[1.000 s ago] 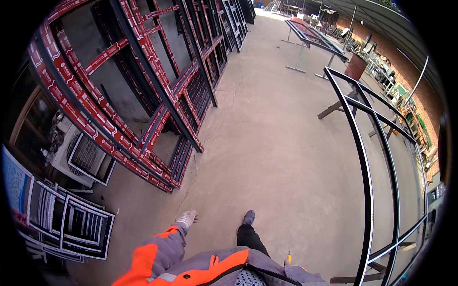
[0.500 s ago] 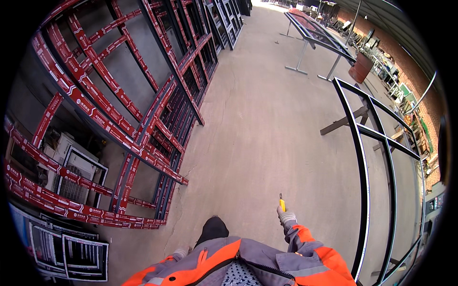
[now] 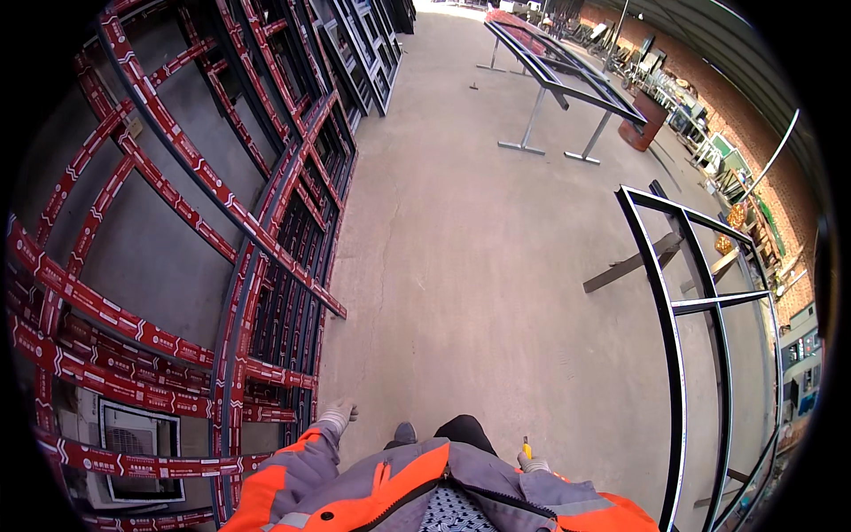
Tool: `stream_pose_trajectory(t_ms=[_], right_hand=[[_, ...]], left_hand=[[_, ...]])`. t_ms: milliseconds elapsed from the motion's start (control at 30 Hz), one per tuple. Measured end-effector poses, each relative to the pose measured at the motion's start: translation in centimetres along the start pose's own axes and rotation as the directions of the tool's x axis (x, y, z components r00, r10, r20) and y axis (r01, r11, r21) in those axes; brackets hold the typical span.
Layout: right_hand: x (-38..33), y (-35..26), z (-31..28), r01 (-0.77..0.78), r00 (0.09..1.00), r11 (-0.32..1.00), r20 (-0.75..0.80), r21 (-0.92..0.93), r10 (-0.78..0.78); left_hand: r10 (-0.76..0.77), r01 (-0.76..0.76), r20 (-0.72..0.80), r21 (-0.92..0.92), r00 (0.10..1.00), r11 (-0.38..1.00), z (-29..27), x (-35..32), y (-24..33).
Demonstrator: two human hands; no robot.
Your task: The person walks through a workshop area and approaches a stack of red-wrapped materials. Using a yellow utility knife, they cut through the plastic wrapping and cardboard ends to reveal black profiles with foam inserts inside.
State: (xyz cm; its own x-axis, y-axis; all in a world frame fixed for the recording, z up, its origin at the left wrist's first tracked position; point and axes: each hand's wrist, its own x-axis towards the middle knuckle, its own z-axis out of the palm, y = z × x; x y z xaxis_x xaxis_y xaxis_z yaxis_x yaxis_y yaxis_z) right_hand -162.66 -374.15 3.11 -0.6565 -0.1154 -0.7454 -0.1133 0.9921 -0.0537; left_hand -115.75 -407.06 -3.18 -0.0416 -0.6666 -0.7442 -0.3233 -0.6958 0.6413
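My right hand (image 3: 533, 463), in a light work glove, hangs low beside my jacket. It is closed around a yellow utility knife (image 3: 526, 448), whose tip points away from me. My left hand (image 3: 339, 414), also gloved, is out to my left with its fingers loosely apart and nothing in it. Closest to that hand are the large dark metal frames (image 3: 232, 363) covered in red and white protective film, leaning along the left side. I cannot make out any contact between hand and frames.
On the right, a bare black frame (image 3: 671, 355) rests on wooden supports (image 3: 620, 270). Farther ahead stand a long frame table (image 3: 567, 84) on metal legs and a rusty red drum (image 3: 643, 121). A boxy white unit (image 3: 133, 439) sits behind the left frames.
I have walked forward along the floor, and the left frames have shifted in view. My left hand has swung out into sight; my right hand has dropped closer to my body with the knife.
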Motion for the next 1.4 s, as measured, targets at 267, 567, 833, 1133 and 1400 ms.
stream_pose_trajectory(t_ms=[267, 567, 833, 1133, 1400], right_hand=[[9.0, -21.7, -4.0, -0.04, 0.998, 0.996, 0.035, -0.083, 0.043], [21.9, -62.2, -17.4, 0.222, 0.967, 0.968, 0.102, 0.118, -0.234], [29.0, -92.2, -24.6, 0.564, 0.825, 0.812, -0.129, 0.15, -0.55], [32.2, -100.3, -27.8, -0.05, 0.999, 0.981, 0.024, 0.185, 0.047], [44.4, -112.3, -29.8, -0.192, 0.981, 0.947, 0.026, 0.255, 0.192]], left_hand=[[0.112, -0.113, -0.055, -0.026, 0.992, 0.993, 1.2, 14.6, 21.8], [-0.479, 0.478, -0.015, 0.096, 0.878, 0.873, 2.0, 23.9, 24.6], [-0.406, 0.4, 0.03, 0.114, 0.914, 0.909, 4.3, 42.4, 43.3], [-0.223, 0.172, 0.077, 0.416, 0.972, 0.893, 1.7, 69.2, 73.7], [0.049, -0.051, 0.038, 0.057, 0.998, 0.997, 4.5, 86.6, 105.4]])
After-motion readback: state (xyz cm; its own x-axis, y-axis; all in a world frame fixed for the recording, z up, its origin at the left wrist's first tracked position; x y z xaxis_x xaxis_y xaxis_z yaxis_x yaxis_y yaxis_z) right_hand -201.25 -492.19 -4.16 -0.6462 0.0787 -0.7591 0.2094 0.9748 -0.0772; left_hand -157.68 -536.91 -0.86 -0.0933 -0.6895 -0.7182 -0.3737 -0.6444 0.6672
